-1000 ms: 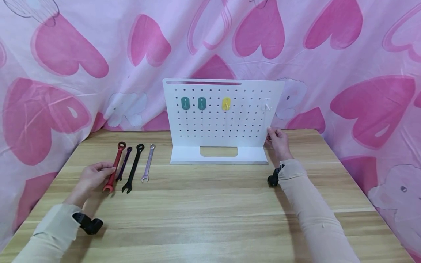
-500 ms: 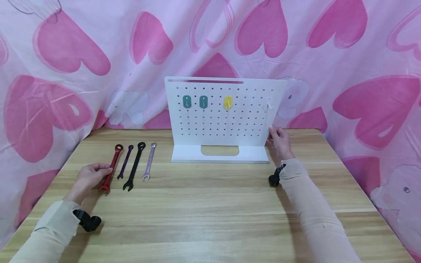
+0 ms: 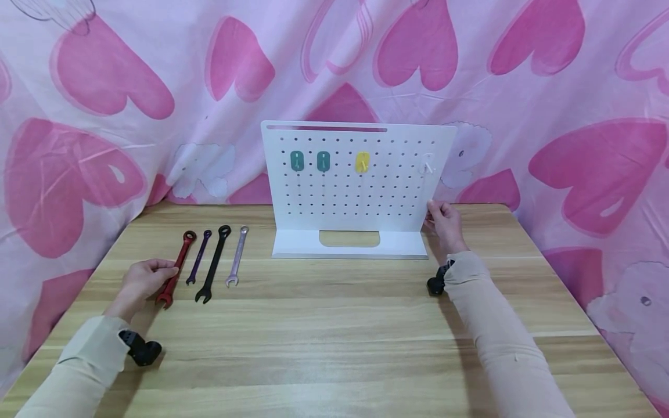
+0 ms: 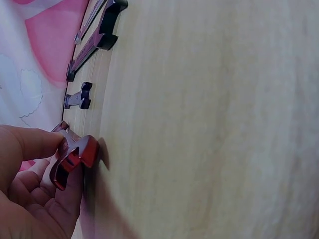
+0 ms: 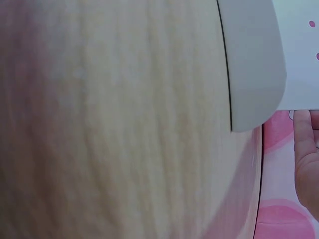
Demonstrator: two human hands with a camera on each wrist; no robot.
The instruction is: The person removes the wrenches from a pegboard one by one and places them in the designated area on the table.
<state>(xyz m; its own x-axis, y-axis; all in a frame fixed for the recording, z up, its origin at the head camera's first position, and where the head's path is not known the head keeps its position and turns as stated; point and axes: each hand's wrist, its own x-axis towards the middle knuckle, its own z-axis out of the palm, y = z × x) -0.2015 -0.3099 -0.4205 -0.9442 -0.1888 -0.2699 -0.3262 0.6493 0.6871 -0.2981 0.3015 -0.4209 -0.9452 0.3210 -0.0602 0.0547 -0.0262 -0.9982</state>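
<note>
My left hand (image 3: 141, 280) grips the open-jaw end of a red wrench (image 3: 176, 269) that lies on the wooden table (image 3: 334, 325); in the left wrist view the thumb and fingers pinch that red wrench (image 4: 75, 154). Beside it lie a purple wrench (image 3: 199, 257), a black wrench (image 3: 214, 264) and a silver wrench (image 3: 237, 256). My right hand (image 3: 444, 223) holds the right edge of the white pegboard stand (image 3: 355, 191), which carries two teal hooks (image 3: 297, 161), a yellow hook (image 3: 362, 162) and a white hook (image 3: 427, 165).
A pink cloth with heart prints (image 3: 104, 116) hangs behind and around the table. The pegboard's flat white base (image 5: 251, 64) rests on the wood near the back edge. Black wrist camera mounts (image 3: 141, 351) sit at both sleeves.
My left hand has drawn the red wrench slightly left and toward me, away from the purple one. The right hand stays on the pegboard edge.
</note>
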